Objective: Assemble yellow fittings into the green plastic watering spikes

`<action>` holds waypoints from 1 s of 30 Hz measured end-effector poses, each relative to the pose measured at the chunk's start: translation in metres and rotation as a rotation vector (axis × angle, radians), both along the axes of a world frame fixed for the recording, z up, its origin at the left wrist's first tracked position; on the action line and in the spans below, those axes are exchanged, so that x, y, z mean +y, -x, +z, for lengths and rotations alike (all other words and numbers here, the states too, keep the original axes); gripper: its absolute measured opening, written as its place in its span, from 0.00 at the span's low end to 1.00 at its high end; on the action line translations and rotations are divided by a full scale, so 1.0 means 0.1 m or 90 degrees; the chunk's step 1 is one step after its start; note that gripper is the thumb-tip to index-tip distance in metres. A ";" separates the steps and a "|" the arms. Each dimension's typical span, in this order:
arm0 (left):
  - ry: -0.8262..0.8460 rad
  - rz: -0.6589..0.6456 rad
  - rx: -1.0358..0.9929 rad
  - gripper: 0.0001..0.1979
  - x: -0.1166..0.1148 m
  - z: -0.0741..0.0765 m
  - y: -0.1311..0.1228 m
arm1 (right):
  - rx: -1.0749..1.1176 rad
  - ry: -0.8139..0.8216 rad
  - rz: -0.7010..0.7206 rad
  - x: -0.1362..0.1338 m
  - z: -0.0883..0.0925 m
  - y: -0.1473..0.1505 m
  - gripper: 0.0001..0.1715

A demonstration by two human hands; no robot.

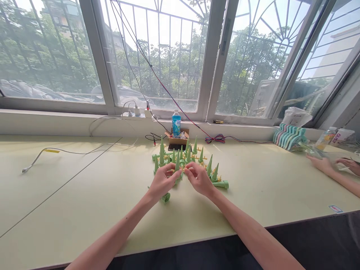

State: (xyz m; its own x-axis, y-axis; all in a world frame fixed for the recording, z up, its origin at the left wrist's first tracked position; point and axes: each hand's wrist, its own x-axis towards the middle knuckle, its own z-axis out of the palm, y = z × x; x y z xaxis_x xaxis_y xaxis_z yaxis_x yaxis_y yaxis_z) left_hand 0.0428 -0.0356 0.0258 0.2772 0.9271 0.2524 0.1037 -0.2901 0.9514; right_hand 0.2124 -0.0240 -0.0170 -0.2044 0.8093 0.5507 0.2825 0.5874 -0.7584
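Note:
My left hand is closed round a green plastic spike, which stands point up between thumb and fingers. Close beside it, my right hand pinches a small yellow plastic piece against the spike's side; the fingertips partly hide where the two meet. Around both hands stand several more green spikes, some with yellow fittings near their bases. One green spike lies on its side to the right of my right hand. Below my left hand, another one shows its open round end.
A blue bottle stands in a small cardboard box by the wall, with a dark phone before it. Cables lie along the back. Pastel hangers and another person's hands are at the right.

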 end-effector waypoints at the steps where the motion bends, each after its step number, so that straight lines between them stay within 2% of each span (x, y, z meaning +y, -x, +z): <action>1: 0.000 -0.002 0.000 0.14 0.00 0.00 0.00 | -0.002 0.000 -0.001 0.00 0.00 0.00 0.15; 21: -0.003 -0.027 0.022 0.14 0.05 -0.08 0.02 | -0.075 -0.040 -0.084 0.00 0.01 -0.01 0.28; 30: 0.004 -0.002 0.004 0.15 0.02 -0.04 0.01 | -0.038 -0.008 -0.024 -0.02 0.02 -0.01 0.19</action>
State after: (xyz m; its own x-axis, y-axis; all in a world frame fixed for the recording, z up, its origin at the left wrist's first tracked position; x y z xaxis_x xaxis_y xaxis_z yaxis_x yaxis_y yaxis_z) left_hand 0.0418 -0.0334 0.0222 0.2816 0.9278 0.2448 0.1085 -0.2842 0.9526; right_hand 0.2130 -0.0256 -0.0151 -0.2066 0.8102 0.5486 0.3484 0.5848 -0.7325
